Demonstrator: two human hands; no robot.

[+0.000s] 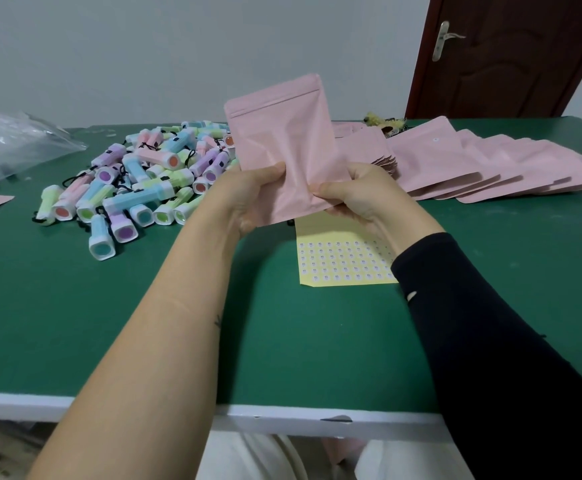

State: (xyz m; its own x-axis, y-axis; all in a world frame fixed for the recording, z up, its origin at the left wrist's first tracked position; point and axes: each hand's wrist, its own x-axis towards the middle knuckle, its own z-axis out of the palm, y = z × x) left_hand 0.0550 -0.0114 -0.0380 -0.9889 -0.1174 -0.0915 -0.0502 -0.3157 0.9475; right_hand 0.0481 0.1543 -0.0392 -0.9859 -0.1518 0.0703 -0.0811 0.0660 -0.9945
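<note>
From the head view, the left hand (248, 195) pinches the lower left part of a flat pink zip-top pouch (282, 140), thumb in front, while the right hand (359, 199) curls thumb and fingers onto its lower right corner. The pouch stands upright above the green table (317, 341) (zip edge uppermost), over a yellow sticker sheet (338, 261), both forearms reaching forward, the right in a dark sleeve (490, 323).

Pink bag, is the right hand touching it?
Touching. The head view shows the right hand pinching the pink bag at its lower corner, with the thumb pressed on the front.
</note>
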